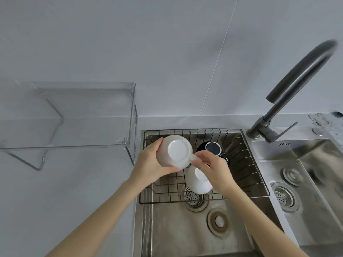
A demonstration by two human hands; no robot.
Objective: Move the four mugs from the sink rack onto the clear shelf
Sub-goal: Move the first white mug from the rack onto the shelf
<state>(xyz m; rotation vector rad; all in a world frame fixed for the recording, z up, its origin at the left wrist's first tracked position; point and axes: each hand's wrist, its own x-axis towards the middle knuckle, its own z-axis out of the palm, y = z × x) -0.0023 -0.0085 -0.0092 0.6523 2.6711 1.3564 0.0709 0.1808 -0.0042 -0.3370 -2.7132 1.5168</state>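
Note:
An upside-down white mug is lifted above the left part of the wire sink rack. My left hand wraps its side, and my right hand pinches its handle. A second white mug lies upside down in the rack, partly under my right hand. A black mug sits upside down at the rack's back. The clear shelf stands on the counter to the left with nothing on it. I see no fourth mug.
A dark curved faucet rises at the back right. A second steel basin lies right of the rack's sink. The grey counter spreads in front of the shelf, and a pale wall stands behind.

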